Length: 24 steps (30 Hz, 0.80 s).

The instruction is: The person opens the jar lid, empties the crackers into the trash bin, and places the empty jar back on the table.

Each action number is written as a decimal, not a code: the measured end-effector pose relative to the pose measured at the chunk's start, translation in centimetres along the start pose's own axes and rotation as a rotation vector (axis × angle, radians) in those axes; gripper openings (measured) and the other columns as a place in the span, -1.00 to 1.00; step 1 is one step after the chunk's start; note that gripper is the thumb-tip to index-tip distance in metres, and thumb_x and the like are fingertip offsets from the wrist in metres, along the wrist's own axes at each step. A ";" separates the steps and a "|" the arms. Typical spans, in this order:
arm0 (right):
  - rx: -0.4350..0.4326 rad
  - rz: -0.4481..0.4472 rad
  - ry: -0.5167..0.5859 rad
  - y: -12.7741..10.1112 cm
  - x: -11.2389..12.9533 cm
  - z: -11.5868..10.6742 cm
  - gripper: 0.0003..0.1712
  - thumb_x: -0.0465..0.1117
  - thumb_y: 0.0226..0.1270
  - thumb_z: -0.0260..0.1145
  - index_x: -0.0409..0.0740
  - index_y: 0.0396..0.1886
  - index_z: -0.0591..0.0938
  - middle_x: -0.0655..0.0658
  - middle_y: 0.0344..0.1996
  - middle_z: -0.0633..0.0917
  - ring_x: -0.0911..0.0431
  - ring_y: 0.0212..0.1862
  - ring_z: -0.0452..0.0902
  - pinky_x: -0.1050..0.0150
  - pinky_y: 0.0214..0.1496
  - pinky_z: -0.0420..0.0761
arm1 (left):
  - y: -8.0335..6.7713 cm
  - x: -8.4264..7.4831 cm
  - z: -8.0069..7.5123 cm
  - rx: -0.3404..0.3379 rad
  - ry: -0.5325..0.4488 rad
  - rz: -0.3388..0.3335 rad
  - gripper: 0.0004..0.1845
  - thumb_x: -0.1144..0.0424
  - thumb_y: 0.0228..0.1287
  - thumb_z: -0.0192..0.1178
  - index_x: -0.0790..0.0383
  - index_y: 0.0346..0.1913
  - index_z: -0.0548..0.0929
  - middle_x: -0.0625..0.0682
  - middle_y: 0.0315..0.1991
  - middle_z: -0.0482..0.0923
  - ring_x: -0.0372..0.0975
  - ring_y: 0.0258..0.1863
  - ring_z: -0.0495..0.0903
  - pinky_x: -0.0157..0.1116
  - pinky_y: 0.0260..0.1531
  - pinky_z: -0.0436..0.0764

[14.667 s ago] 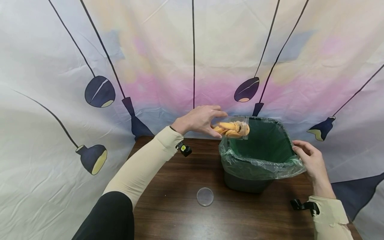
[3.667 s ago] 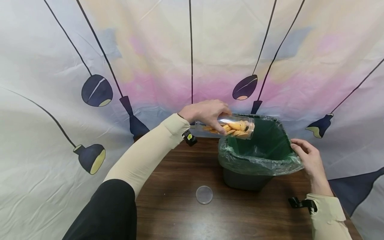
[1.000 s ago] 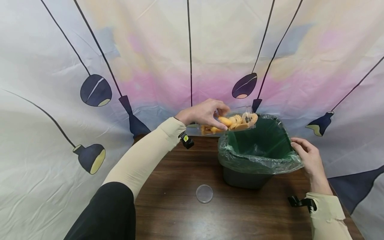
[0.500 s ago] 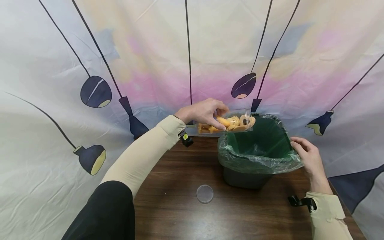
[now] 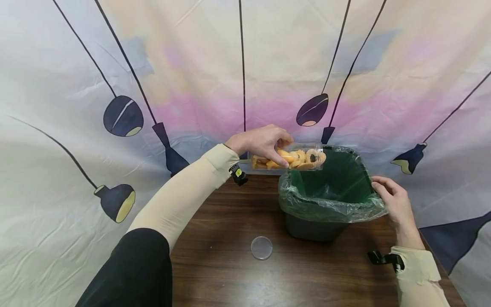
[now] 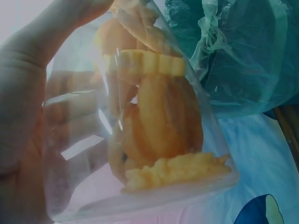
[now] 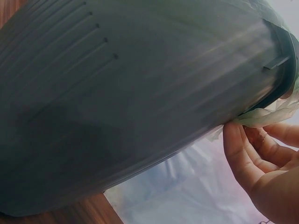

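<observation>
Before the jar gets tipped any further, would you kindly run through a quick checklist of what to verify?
1. Left hand grips the clear jar firmly: ok.
2. Jar mouth over the bin opening: ok.
3. Lid off, lying on the table: ok.
4. Right hand steadies the bin at its rim, fingers on the green liner: ok.
5. Snacks loose enough to slide out: cannot tell.

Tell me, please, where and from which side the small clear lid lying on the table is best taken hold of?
Pinch the clear lid by its rim, coming from above: it lies flat on the table, round and thin, open space all around. The right hand is likely nearer.
</observation>
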State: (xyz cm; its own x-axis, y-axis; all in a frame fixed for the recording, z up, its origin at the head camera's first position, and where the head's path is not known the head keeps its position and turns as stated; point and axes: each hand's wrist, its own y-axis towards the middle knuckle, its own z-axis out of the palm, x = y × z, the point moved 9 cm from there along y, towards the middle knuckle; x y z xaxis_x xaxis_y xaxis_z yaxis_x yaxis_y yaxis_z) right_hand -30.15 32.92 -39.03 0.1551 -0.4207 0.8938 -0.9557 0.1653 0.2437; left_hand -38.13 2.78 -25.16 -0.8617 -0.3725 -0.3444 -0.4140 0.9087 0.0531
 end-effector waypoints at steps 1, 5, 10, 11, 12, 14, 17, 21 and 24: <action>0.000 0.003 0.003 0.0 -0.1 0.0 -0.61 -0.04 0.49 0.13 -0.13 0.16 0.57 0.46 -0.13 0.49 0.49 -0.06 0.37 0.62 -0.16 0.34 | 0.1 0.0 0.0 0.003 0.004 0.000 -0.43 -0.14 0.05 0.41 0.29 -0.43 0.39 0.02 -0.53 0.19 -0.24 -0.53 0.17 -0.34 -0.41 0.19; -0.002 0.005 0.007 0.1 -0.1 0.0 -0.61 -0.04 0.48 0.14 -0.13 0.16 0.57 0.46 -0.13 0.49 0.49 -0.07 0.38 0.61 -0.16 0.35 | 0.2 -0.1 -0.1 0.016 0.020 -0.005 -0.41 -0.13 0.03 0.42 0.33 -0.43 0.38 -0.01 -0.54 0.14 -0.24 -0.55 0.12 -0.34 -0.42 0.15; 0.000 0.007 0.001 0.1 0.0 0.0 -0.60 -0.03 0.48 0.14 -0.14 0.16 0.57 0.46 -0.13 0.48 0.49 -0.07 0.37 0.62 -0.17 0.35 | 0.3 -0.2 0.0 0.037 0.045 -0.013 -0.42 -0.12 0.03 0.42 0.35 -0.41 0.40 -0.02 -0.55 0.15 -0.26 -0.56 0.11 -0.37 -0.44 0.14; 0.000 0.010 -0.001 0.0 0.0 0.0 -0.60 -0.03 0.48 0.14 -0.14 0.16 0.57 0.46 -0.13 0.48 0.49 -0.07 0.37 0.62 -0.17 0.34 | 0.3 -0.2 0.0 0.042 0.048 -0.014 -0.42 -0.12 0.03 0.42 0.35 -0.42 0.40 -0.02 -0.55 0.14 -0.26 -0.56 0.11 -0.37 -0.45 0.13; -0.001 0.013 -0.001 0.0 0.0 0.0 -0.60 -0.03 0.48 0.14 -0.14 0.16 0.57 0.46 -0.13 0.48 0.49 -0.07 0.37 0.61 -0.17 0.34 | 0.4 -0.2 0.0 0.047 0.050 -0.012 -0.42 -0.11 0.03 0.42 0.35 -0.42 0.40 -0.02 -0.56 0.14 -0.26 -0.57 0.10 -0.37 -0.45 0.13; -0.001 0.016 -0.006 0.0 0.0 0.0 -0.59 -0.03 0.48 0.13 -0.15 0.16 0.56 0.47 -0.14 0.48 0.50 -0.07 0.37 0.61 -0.17 0.34 | 0.5 -0.4 0.0 0.054 0.056 -0.008 -0.42 -0.11 0.03 0.42 0.35 -0.44 0.39 -0.02 -0.57 0.13 -0.26 -0.58 0.09 -0.37 -0.47 0.12; -0.002 0.012 -0.011 0.0 0.0 -0.1 -0.58 -0.03 0.49 0.13 -0.17 0.17 0.56 0.47 -0.14 0.48 0.50 -0.08 0.37 0.61 -0.17 0.34 | 0.7 -0.6 0.0 0.063 0.071 -0.002 -0.42 -0.10 0.02 0.42 0.34 -0.47 0.37 -0.03 -0.58 0.12 -0.25 -0.58 0.09 -0.36 -0.47 0.11; -0.003 0.001 -0.012 0.2 0.1 -0.1 -0.58 -0.04 0.49 0.13 -0.19 0.17 0.55 0.47 -0.13 0.48 0.49 -0.07 0.37 0.62 -0.17 0.34 | 0.9 -0.7 0.1 0.081 0.094 -0.002 -0.44 -0.10 0.01 0.42 0.31 -0.48 0.38 -0.04 -0.58 0.14 -0.26 -0.57 0.12 -0.36 -0.47 0.13; -0.003 -0.002 -0.017 0.2 0.1 -0.1 -0.58 -0.05 0.49 0.13 -0.20 0.17 0.55 0.47 -0.13 0.48 0.50 -0.07 0.37 0.62 -0.17 0.34 | 1.0 -0.8 0.2 0.101 0.106 -0.006 -0.45 -0.10 -0.01 0.43 0.28 -0.48 0.40 -0.05 -0.59 0.17 -0.27 -0.57 0.15 -0.36 -0.47 0.15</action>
State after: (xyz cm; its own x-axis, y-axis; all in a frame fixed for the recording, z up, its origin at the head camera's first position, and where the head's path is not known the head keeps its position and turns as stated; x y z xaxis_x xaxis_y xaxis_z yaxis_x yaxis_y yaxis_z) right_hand -30.31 32.97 -38.88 0.1529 -0.4366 0.8866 -0.9546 0.1670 0.2468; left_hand -37.84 4.05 -25.03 -0.8875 -0.3912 -0.2436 -0.3925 0.9186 -0.0452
